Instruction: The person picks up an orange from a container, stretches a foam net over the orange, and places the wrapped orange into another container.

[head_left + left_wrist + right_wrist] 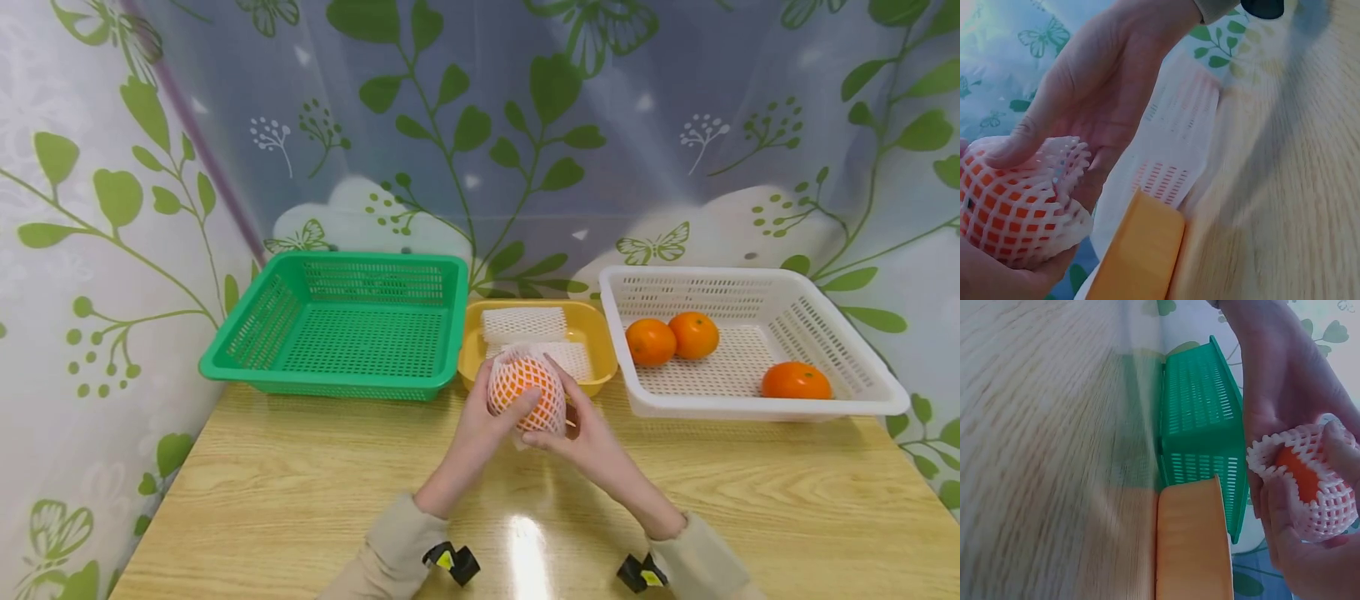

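Both hands hold an orange (517, 385) wrapped in a white foam net sleeve (552, 397), above the table in front of the yellow tray. My left hand (483, 425) grips it from the left, its thumb pressing on the net. On the other side my right hand (592, 433) grips the net, with the thumb along its lower edge. In the right wrist view, bare orange peel (1297, 472) shows through the open end of the net (1325, 515). In the left wrist view the mesh (1013, 206) covers most of the fruit.
The yellow tray (605, 354) holds more white foam nets (525, 323). Left of it stands a green basket (360, 333) with nothing visible inside. On the right a white basket (750, 406) holds three oranges (693, 335). A patterned curtain (480, 150) hangs behind the wooden table (315, 467).
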### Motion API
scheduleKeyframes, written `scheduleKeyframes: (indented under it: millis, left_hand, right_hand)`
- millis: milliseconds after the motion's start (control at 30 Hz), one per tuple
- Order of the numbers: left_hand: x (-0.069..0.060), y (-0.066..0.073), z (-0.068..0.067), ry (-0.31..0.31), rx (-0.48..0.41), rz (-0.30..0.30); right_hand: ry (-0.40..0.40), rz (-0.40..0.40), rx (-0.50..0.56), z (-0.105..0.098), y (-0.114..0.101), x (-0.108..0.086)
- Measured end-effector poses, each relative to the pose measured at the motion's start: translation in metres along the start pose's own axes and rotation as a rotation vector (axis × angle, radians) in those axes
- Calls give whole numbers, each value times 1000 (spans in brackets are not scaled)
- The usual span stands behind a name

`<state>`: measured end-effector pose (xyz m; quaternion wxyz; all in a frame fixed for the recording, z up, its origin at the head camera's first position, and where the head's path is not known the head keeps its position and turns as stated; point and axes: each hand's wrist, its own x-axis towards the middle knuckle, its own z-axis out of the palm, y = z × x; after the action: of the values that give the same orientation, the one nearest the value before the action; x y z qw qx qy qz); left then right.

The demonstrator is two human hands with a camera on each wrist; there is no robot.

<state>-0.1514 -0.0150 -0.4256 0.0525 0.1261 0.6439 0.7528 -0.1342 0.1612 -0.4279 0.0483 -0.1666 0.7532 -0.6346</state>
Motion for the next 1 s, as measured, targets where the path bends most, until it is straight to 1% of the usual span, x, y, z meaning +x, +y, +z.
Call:
scheduleKeyframes:
  millis: [133,267,367,433,500,600,733,833,900,1000]
  left_hand:
    - [1,1,-1,-3,-3,-45]
    - [1,3,-2,-3,-27,-97]
    - [1,4,-3,-20,-40,-107]
    - [0,4,-3,-38,-40,-108]
    - [0,4,-2,-54,-36,-99]
    - [0,3,-1,-62,-24,-79]
    - [-1,5,-1,-62,-19,-54]
    - [1,11,-7,-74,-6,-37]
    - [4,15,-13,-72,8,-26]
    - [9,23,-22,-46,41,-4]
  right_hand:
    - [31,30,-4,-1,0,1]
    - [99,6,-83,-1,2,2]
    - [177,-29,-140,-1,2,2]
    - [215,-35,-145,0,2,2]
    - [228,-33,-130,1,1,2]
    - [213,-31,-105,3,-1,0]
    - [168,-63,-93,2,-3,-1]
    - [128,-100,-117,0,-5,-1]
    - [110,-137,-132,-1,-6,-1]
    - [103,-200,-133,-4,-8,1]
